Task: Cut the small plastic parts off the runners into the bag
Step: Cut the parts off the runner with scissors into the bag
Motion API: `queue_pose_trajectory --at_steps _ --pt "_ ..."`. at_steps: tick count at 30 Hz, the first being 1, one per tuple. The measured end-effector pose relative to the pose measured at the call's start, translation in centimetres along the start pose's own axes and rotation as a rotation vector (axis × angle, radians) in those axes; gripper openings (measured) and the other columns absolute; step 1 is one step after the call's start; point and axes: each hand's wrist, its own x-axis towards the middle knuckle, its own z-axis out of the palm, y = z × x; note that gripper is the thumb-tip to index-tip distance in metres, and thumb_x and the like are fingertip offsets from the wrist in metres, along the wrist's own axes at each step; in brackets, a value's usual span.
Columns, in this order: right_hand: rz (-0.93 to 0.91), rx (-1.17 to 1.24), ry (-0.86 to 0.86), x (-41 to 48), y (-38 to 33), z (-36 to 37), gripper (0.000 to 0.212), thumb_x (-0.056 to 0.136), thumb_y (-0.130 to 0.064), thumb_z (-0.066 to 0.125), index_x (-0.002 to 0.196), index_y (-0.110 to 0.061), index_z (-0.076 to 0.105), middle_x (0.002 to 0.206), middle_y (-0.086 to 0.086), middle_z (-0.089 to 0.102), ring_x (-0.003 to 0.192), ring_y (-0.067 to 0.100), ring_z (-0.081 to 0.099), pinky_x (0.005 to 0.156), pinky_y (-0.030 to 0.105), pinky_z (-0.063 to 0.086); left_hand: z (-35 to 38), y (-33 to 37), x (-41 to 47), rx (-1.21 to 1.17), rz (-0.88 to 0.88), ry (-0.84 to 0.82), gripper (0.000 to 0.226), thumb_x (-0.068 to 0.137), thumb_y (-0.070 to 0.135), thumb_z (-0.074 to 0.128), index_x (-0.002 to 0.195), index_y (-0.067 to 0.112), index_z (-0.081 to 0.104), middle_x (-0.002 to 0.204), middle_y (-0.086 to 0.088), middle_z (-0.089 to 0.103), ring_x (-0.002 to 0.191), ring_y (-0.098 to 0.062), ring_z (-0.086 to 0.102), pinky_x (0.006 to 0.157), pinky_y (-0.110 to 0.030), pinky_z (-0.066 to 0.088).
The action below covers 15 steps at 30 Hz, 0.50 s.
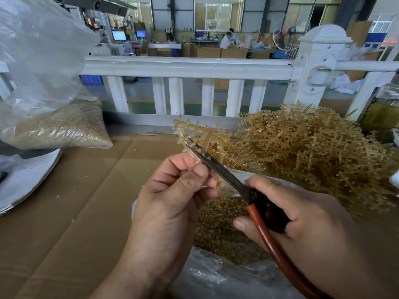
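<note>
My left hand (172, 190) pinches a tan plastic runner (200, 134) by its lower end and holds it up over an open clear bag (216, 275). My right hand (302, 221) grips scissors (218, 169) with dark blades and red-brown handles. The blades point up and left and their tips lie against the runner's small branches, just above my left fingers. Many cut tan parts (218, 225) lie inside the bag under both hands.
A big heap of uncut tan runners (313, 147) fills the right side. A filled clear bag of parts (58, 126) sits at the left on flattened cardboard (75, 212). A white railing (185, 67) runs across behind, with a person at a bench far back.
</note>
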Motion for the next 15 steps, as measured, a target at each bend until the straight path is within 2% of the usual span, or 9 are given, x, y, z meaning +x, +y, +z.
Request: queue_pose_trajectory --at_steps 4,7,10,15 --pt "-0.005 -0.016 0.022 0.04 -0.01 -0.05 0.046 0.072 -0.076 0.051 0.109 -0.048 0.056 0.071 -0.019 0.060 0.066 0.000 0.060 0.054 0.014 0.044 -0.15 0.00 0.04 0.011 -0.004 -0.003 0.015 0.068 0.018 0.076 0.081 0.016 0.069 0.073 -0.007 0.062 0.067 -0.015 0.060 0.065 -0.024 0.054" --pt "-0.002 -0.034 0.015 0.09 -0.09 -0.05 0.049 0.073 -0.078 0.050 0.111 -0.048 0.057 0.068 -0.021 0.059 0.064 -0.001 0.060 0.054 0.015 0.045 -0.31 0.04 0.13 0.029 0.001 -0.007 0.019 0.066 0.010 0.079 0.081 0.016 0.068 0.074 -0.007 0.062 0.069 -0.016 0.060 0.066 -0.026 0.054" --pt "0.015 -0.012 -0.008 0.04 -0.07 -0.17 0.052 0.071 -0.079 0.049 0.114 -0.051 0.054 0.075 -0.020 0.061 0.070 0.000 0.061 0.059 0.015 0.046 -0.28 0.12 0.19 0.033 0.025 0.005 0.007 0.075 0.019 0.072 0.078 0.016 0.067 0.073 -0.007 0.061 0.068 -0.015 0.060 0.066 -0.027 0.053" --pt "0.042 0.004 -0.070 0.21 -0.12 -0.55 0.052 0.069 -0.085 0.047 0.113 -0.056 0.050 0.086 -0.024 0.061 0.073 -0.002 0.062 0.061 0.012 0.045 -0.46 -0.04 0.10 0.088 0.050 0.020 0.008 0.083 0.024 0.067 0.080 0.016 0.069 0.074 -0.009 0.063 0.070 -0.017 0.061 0.069 -0.027 0.054"
